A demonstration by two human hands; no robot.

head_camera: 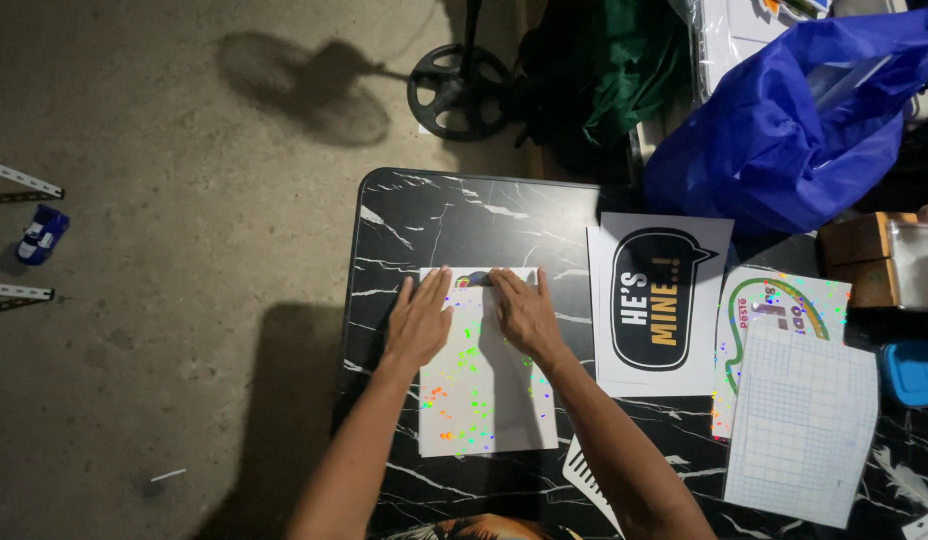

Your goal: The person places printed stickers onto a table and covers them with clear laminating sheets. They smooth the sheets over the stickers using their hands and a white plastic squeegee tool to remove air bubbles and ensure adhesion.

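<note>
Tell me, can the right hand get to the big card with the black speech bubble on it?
Probably yes. The right hand lies flat on the sparkly sheet, and the speech bubble card sits just beside it on the black marble table. Nothing lies between them, so the way looks free.

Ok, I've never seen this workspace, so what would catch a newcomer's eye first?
Probably the two hands, left hand and right hand, pressed flat on a glittery white sheet on the black marble-patterned table. To its right lies a white print with a black speech bubble, and a big bright blue plastic bag bulges at the table's far right corner.
</note>
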